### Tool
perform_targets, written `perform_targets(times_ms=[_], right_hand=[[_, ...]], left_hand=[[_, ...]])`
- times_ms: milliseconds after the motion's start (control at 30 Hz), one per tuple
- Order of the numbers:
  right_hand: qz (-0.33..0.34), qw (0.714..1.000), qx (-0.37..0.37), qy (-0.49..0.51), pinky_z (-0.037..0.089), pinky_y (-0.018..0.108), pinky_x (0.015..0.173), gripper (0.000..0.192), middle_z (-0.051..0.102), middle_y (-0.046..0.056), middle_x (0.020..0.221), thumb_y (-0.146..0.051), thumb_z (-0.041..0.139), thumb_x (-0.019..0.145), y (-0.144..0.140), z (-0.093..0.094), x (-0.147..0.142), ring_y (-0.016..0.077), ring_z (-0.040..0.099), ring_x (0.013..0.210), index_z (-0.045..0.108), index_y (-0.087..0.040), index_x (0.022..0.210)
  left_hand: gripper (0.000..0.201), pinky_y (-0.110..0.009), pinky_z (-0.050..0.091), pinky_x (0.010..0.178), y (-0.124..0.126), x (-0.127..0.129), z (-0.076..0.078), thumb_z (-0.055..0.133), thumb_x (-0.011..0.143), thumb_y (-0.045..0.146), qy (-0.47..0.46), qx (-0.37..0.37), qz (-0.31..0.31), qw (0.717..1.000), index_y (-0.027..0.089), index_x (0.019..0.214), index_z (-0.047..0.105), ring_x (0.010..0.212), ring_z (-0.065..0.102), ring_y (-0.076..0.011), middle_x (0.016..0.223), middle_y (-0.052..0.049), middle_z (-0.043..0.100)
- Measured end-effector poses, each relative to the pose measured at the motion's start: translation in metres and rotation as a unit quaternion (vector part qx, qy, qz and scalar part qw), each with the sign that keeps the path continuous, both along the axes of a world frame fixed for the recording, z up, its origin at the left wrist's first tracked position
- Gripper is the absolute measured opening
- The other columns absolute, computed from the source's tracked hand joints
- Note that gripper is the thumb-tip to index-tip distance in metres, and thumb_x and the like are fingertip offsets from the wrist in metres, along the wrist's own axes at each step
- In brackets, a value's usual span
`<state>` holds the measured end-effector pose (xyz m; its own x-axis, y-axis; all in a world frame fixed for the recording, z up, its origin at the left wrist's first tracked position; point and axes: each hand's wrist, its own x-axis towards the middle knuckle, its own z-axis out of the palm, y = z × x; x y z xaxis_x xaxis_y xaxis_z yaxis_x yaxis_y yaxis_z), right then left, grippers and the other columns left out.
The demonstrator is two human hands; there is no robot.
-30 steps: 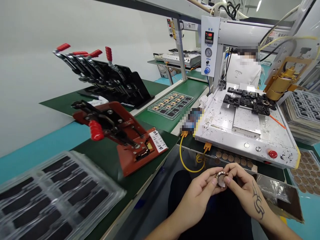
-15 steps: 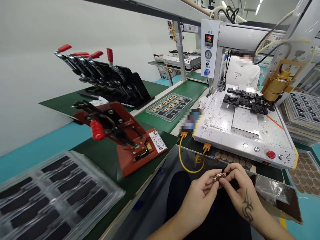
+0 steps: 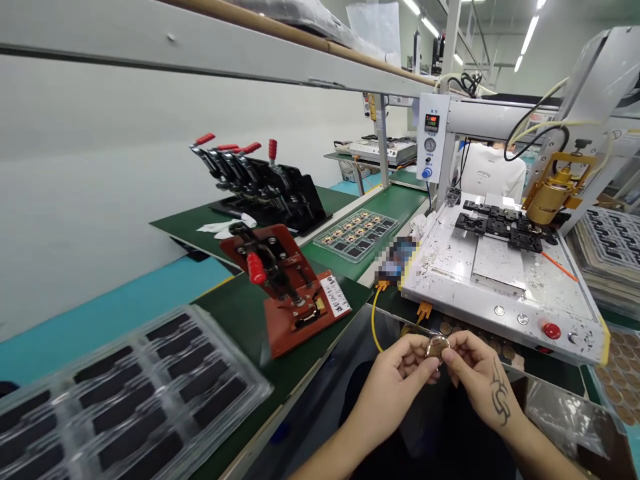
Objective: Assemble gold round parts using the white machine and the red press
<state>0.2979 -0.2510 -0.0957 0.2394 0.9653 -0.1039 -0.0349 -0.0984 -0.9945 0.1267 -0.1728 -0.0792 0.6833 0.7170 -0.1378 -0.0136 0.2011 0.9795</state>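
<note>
Small round copper-coloured part (image 3: pixel 437 347) pinched between both hands, low in front of the white machine base (image 3: pixel 500 293). Left hand (image 3: pixel 400 380) grips its left edge with thumb and fingertips; right hand (image 3: pixel 480 377) closes on the right edge. Part sits at fingertips, off the surface (image 3: pixel 240 313), right of red clamp fixture (image 3: pixel 285 293).

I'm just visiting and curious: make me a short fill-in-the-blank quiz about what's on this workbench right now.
1. Both hands, the left hand and the right hand, hold one small round ____-coloured metal part.
2. The toggle clamp on the red base plate has a ____ handle grip.
3. The round button at the front of the white machine table is ____.
4. The mat under the clear tray of parts is ____.

Missing words: copper; red; red; green
</note>
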Motion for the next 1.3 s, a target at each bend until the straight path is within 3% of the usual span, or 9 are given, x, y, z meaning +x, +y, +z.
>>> perform_targets(times_ms=[233, 367, 567, 633, 733, 867, 933, 1133, 1300], right_hand=[[0.088, 0.985, 0.077, -0.124, 0.051, 0.023, 0.078, 0.047, 0.062, 0.002, 0.098, -0.042, 0.073, 0.1, 0.007, 0.008, 0.008, 0.0094, 0.058, 0.085, 0.057, -0.024, 0.141], [0.188, 0.904, 0.216, -0.318, 0.053, 0.023, 0.092, 0.044, 0.062, 0.0, 0.118, -0.025, 0.067, 0.103, 0.02, 0.021, 0.016, 0.0092, 0.061, 0.104, 0.054, -0.037, 0.143], [0.134, 0.81, 0.326, -0.469, 0.055, 0.022, 0.096, 0.049, 0.064, 0.003, 0.121, -0.02, 0.064, 0.101, 0.044, 0.024, 0.006, 0.0107, 0.064, 0.109, 0.046, -0.03, 0.145], [0.117, 0.819, 0.327, -0.457, 0.053, 0.021, 0.093, 0.046, 0.062, 0.002, 0.119, -0.02, 0.063, 0.1, 0.052, 0.025, 0.002, 0.0098, 0.063, 0.105, 0.048, -0.03, 0.142], [0.104, 0.873, 0.285, -0.383, 0.049, 0.022, 0.081, 0.038, 0.06, -0.001, 0.108, -0.019, 0.063, 0.098, 0.062, 0.028, -0.002, 0.0086, 0.057, 0.09, 0.052, -0.032, 0.133], [0.108, 0.895, 0.275, -0.335, 0.046, 0.026, 0.072, 0.029, 0.058, -0.001, 0.096, -0.02, 0.063, 0.099, 0.075, 0.025, -0.004, 0.0098, 0.054, 0.082, 0.056, -0.028, 0.127], [0.126, 0.897, 0.272, -0.324, 0.047, 0.026, 0.071, 0.025, 0.057, 0.0, 0.093, -0.026, 0.062, 0.102, 0.085, 0.02, -0.006, 0.0102, 0.054, 0.08, 0.059, -0.026, 0.127], [0.157, 0.925, 0.188, -0.289, 0.048, 0.03, 0.07, 0.045, 0.059, 0.006, 0.092, -0.051, 0.062, 0.101, 0.126, 0.018, -0.027, 0.0143, 0.055, 0.078, 0.063, -0.015, 0.129], [0.174, 0.918, 0.209, -0.289, 0.047, 0.029, 0.067, 0.043, 0.059, 0.006, 0.09, -0.046, 0.062, 0.1, 0.149, -0.004, -0.035, 0.0143, 0.056, 0.076, 0.063, -0.013, 0.128]], left_hand=[[0.041, -0.028, 0.053, 0.075, 0.005, -0.014, 0.018, 0.064, 0.101, 0.047, 0.054, 0.065, -0.003, 0.996, 0.007, 0.108, 0.065, 0.078, 0.063, -0.0143, 0.089, -0.009, 0.065], [0.037, -0.028, 0.052, 0.072, 0.007, -0.018, 0.022, 0.063, 0.1, 0.044, 0.072, 0.082, 0.012, 0.994, 0.008, 0.105, 0.064, 0.074, 0.061, -0.0137, 0.089, -0.008, 0.065], [0.026, -0.024, 0.051, 0.085, 0.021, -0.045, 0.059, 0.062, 0.103, 0.037, 0.139, 0.234, 0.04, 0.961, 0.017, 0.116, 0.07, 0.092, 0.066, -0.0123, 0.104, -0.002, 0.072], [0.024, -0.022, 0.049, 0.092, 0.043, -0.067, 0.079, 0.062, 0.105, 0.035, 0.156, 0.412, 0.134, 0.888, 0.018, 0.122, 0.068, 0.1, 0.066, -0.0102, 0.111, -0.001, 0.071], [0.01, -0.03, 0.047, 0.095, 0.09, -0.105, 0.099, 0.064, 0.1, 0.014, 0.128, 0.684, 0.227, 0.682, 0.014, 0.11, 0.063, 0.099, 0.06, -0.0139, 0.103, -0.006, 0.068], [0.036, -0.032, 0.034, 0.072, 0.139, -0.132, 0.102, 0.06, 0.099, 0.012, 0.149, 0.776, 0.119, 0.601, 0.014, 0.07, 0.038, 0.069, 0.035, -0.0139, 0.065, -0.001, 0.039], [0.044, -0.031, 0.028, 0.066, 0.147, -0.131, 0.109, 0.059, 0.1, 0.013, 0.129, 0.761, 0.134, 0.622, 0.014, 0.066, 0.03, 0.063, 0.028, -0.0123, 0.061, 0.0, 0.03], [0.03, -0.029, 0.048, 0.079, 0.18, -0.136, 0.176, 0.052, 0.107, 0.042, 0.026, 0.481, 0.333, 0.81, 0.012, 0.1, 0.053, 0.083, 0.061, -0.0144, 0.091, -0.007, 0.06], [0.031, -0.033, 0.048, 0.079, 0.191, -0.195, 0.149, 0.049, 0.107, 0.038, 0.367, 0.345, 0.365, 0.783, 0.012, 0.119, 0.062, 0.086, 0.067, -0.0201, 0.106, -0.01, 0.07]])
